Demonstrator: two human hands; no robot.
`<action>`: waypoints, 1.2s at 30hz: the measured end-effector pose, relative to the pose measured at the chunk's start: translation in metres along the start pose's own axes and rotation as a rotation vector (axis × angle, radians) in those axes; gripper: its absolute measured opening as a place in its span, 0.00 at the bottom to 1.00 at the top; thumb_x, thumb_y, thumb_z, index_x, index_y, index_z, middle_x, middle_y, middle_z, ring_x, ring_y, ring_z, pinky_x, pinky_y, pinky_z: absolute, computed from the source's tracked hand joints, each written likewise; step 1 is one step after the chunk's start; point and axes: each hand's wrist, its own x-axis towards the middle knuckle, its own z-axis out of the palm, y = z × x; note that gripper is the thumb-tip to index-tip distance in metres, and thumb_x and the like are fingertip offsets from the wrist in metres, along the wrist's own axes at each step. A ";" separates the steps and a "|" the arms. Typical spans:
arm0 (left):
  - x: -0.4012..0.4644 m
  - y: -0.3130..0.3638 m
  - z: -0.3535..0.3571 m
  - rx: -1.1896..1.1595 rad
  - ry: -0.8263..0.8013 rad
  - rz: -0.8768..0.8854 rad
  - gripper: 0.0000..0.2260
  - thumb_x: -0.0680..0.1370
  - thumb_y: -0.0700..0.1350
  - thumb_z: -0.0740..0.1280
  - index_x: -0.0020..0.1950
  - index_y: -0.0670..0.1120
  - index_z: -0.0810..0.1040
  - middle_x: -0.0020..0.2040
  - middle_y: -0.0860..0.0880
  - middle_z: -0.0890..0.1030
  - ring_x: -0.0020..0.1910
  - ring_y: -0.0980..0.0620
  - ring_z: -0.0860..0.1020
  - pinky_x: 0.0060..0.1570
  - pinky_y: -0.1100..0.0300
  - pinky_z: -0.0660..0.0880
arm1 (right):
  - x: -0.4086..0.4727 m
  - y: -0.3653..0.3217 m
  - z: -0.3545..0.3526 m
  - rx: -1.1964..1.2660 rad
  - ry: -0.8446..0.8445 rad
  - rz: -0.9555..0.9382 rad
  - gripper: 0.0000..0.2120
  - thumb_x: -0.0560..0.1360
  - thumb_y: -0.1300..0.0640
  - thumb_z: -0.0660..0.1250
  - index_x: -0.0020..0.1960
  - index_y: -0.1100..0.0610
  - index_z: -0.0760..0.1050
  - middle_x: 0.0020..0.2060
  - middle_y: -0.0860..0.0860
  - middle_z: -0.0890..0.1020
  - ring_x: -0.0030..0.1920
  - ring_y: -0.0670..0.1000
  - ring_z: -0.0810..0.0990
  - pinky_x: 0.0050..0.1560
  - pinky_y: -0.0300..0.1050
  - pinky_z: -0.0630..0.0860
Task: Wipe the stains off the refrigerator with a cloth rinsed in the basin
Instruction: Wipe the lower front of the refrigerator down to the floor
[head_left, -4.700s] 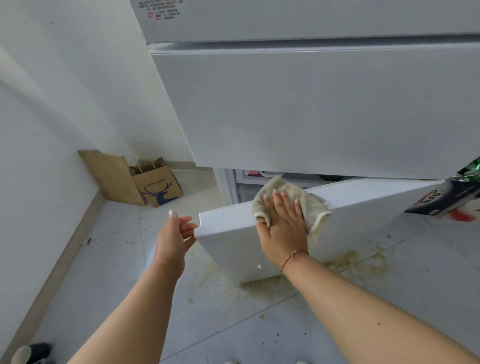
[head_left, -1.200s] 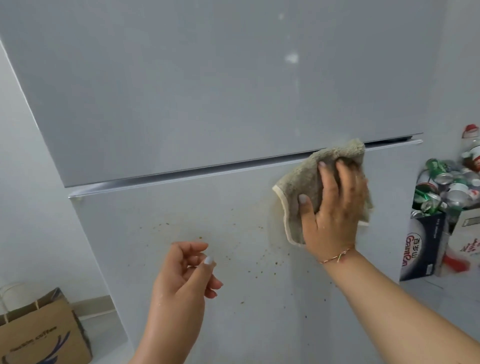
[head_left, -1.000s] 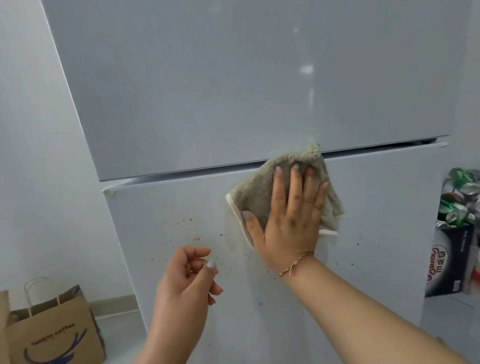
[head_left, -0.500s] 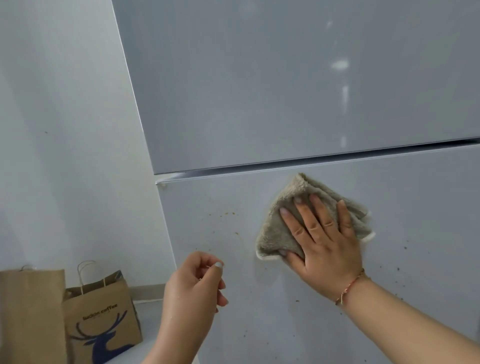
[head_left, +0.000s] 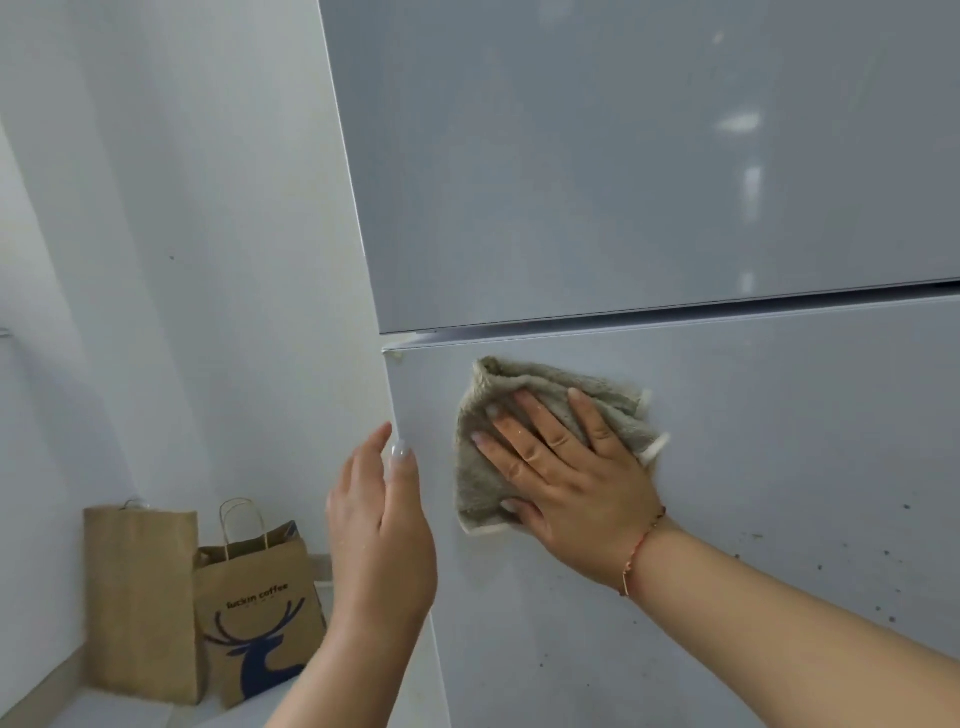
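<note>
Right hand flat on cloth, fingers straight, pressing it on lower fridge door, middle of frame. Cloth spreads up-left past fingertips, long side running lower left to upper right. Dark spots sit lower right, nearer right hand. Left hand open, holds nothing, by door's left edge.
</note>
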 end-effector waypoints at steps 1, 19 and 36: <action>0.004 -0.001 0.000 -0.011 -0.017 0.009 0.27 0.77 0.63 0.46 0.73 0.57 0.67 0.67 0.60 0.69 0.70 0.59 0.62 0.71 0.52 0.59 | -0.011 0.002 0.001 -0.009 0.010 -0.033 0.29 0.78 0.42 0.57 0.75 0.51 0.60 0.75 0.51 0.62 0.75 0.54 0.58 0.73 0.59 0.51; 0.025 -0.012 -0.023 -0.380 -0.009 -0.206 0.19 0.83 0.58 0.48 0.65 0.53 0.70 0.64 0.49 0.75 0.69 0.52 0.68 0.70 0.50 0.60 | 0.065 -0.039 -0.005 0.060 -0.092 -0.044 0.33 0.77 0.39 0.55 0.77 0.52 0.54 0.76 0.53 0.58 0.77 0.55 0.51 0.74 0.60 0.39; -0.010 -0.045 -0.021 -0.237 -0.056 -0.238 0.12 0.84 0.50 0.52 0.51 0.51 0.75 0.52 0.49 0.78 0.52 0.51 0.78 0.56 0.51 0.74 | 0.002 -0.009 -0.010 0.089 0.014 0.274 0.34 0.71 0.42 0.62 0.75 0.49 0.60 0.74 0.50 0.63 0.74 0.54 0.57 0.72 0.63 0.52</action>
